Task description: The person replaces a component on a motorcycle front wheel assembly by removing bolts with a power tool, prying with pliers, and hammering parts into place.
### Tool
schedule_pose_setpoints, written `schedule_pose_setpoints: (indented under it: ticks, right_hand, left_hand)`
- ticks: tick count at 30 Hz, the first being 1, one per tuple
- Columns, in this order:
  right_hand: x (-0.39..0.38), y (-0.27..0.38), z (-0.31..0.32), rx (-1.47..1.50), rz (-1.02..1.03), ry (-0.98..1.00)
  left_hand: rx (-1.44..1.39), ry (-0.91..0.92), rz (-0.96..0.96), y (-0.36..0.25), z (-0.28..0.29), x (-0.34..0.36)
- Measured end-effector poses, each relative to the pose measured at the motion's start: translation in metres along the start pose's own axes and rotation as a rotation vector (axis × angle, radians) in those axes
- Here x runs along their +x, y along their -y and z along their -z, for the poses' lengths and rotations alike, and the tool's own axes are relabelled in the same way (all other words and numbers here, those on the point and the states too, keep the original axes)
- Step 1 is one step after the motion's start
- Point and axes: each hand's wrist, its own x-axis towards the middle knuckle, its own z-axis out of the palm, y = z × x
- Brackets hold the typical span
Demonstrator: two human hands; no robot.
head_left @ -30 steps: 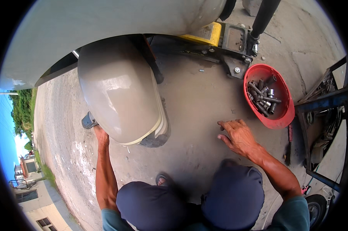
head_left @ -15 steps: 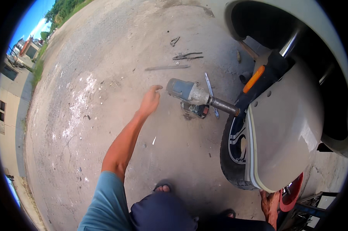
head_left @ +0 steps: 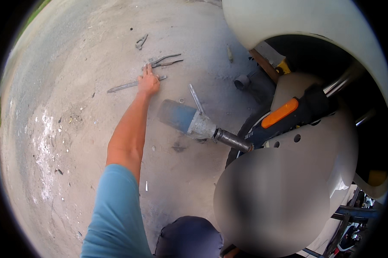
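Note:
My left hand (head_left: pixel 149 81) reaches down to the ground with its fingers stretched out. Its fingertips are at the jaw end of a pair of long-handled pliers (head_left: pixel 166 63), and a flat metal bar (head_left: pixel 124 87) passes beneath the hand; no grip on either shows. Just nearer lies a blue and grey impact wrench (head_left: pixel 183 118), whose long socket (head_left: pixel 232 139) points at the lower end of a scooter's fork (head_left: pixel 267 127) with an orange reflector. A chrome spanner (head_left: pixel 195 96) sticks out behind the impact wrench. My right hand is out of sight.
The scooter's beige front mudguard (head_left: pixel 284 193) bulges close on the right, partly blurred, with pale bodywork (head_left: pixel 288 19) above it. A smaller plier-like tool (head_left: pixel 141 41) lies farther off. A dark cylindrical part (head_left: pixel 242 81) sits by the wheel. Metal racking (head_left: pixel 353 213) stands at lower right.
My left hand has moved forward from beside the impact wrench to the pliers and bar. The view has shifted closer to the scooter, and my right hand has gone out of sight.

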Motion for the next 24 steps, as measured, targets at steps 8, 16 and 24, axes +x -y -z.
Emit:
schedule_pose_setpoints:
  ticks: [8, 16, 24]
  right_hand:
    - [-0.014, -0.024, 0.015, 0.003, -0.092, 0.046]
    - [-0.031, -0.062, -0.013, 0.019, -0.118, 0.045]
    - [-0.054, -0.06, 0.009, 0.02, 0.205, -0.024]
  left_hand:
    - [0.07, 0.102, 0.097, -0.01, 0.02, 0.011]
    - [0.361, -0.125, -0.114, -0.001, 0.009, -0.036]
    - [0.127, -0.072, -0.081, -0.015, 0.013, -0.122]
